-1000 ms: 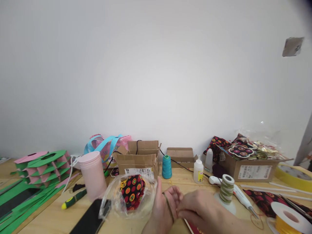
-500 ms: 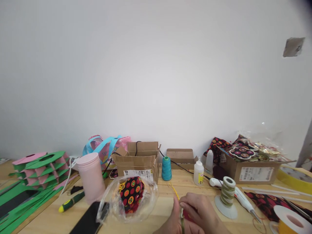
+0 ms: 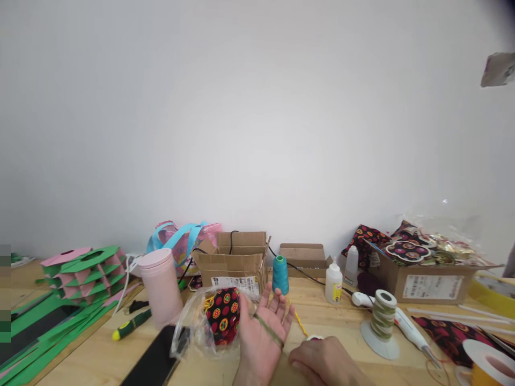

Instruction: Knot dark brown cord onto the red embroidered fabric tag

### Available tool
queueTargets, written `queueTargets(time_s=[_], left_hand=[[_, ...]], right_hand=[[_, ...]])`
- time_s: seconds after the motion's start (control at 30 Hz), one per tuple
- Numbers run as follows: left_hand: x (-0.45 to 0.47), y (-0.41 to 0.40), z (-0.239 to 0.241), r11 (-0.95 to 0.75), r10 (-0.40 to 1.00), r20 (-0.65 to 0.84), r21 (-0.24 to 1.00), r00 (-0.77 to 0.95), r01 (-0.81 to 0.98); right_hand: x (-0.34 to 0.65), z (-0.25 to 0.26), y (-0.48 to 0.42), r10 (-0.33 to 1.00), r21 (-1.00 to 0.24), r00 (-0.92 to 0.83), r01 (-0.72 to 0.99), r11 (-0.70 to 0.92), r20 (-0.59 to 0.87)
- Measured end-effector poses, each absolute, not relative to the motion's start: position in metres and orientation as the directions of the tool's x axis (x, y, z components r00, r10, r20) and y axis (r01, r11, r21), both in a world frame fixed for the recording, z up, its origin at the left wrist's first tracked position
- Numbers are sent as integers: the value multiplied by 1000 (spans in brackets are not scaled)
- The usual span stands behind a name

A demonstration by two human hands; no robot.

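Note:
My left hand (image 3: 261, 335) is held palm up over the wooden table (image 3: 322, 316), fingers stretched out, with an olive cord (image 3: 269, 331) wound across the palm. My right hand (image 3: 324, 362) sits low to its right, fingers curled, and a small red and white piece (image 3: 314, 338) shows just above its knuckles; I cannot see whether it grips it. A yellow cord (image 3: 300, 323) lies on the table between the hands. A clear plastic bag of patterned black fabric (image 3: 219, 321) lies just left of my left hand.
Behind the hands stand an open cardboard box (image 3: 233, 262), a teal thread cone (image 3: 280, 275), a glue bottle (image 3: 333, 282) and an olive cord spool (image 3: 381, 316). A pink cup (image 3: 161, 287), phone (image 3: 155, 362), green pen (image 3: 131, 325) and green-pink card stack (image 3: 80, 273) lie left; a fabric-filled box (image 3: 422, 268) right.
My left hand has turned palm up and spread its fingers, the olive cord now across the palm. My right hand has dropped lower and to the right. The view shifted slightly.

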State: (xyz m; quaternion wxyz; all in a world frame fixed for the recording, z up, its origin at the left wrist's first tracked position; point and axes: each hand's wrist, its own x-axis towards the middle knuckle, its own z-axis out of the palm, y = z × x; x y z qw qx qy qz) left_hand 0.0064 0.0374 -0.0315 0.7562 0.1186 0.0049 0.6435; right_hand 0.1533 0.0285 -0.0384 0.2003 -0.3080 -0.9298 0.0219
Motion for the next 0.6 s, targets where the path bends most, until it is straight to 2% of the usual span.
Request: queueTargets(time_s=[0.2, 0.33, 0.47, 0.6], left_hand=[[18, 36, -28, 281, 947, 48, 346, 316, -895], [29, 32, -23, 367, 911, 6, 443, 412, -818], [39, 26, -24, 495, 840, -51, 479, 540, -725], [50, 20, -31, 543, 798, -85, 530, 597, -651]], right_hand=[[164, -28, 25, 517, -214, -703, 478, 852, 489], [169, -26, 27, 459, -168, -651, 460, 872, 605], [171, -21, 27, 418, -134, -605, 457, 879, 678], [174, -17, 26, 427, -144, -564, 476, 867, 706]])
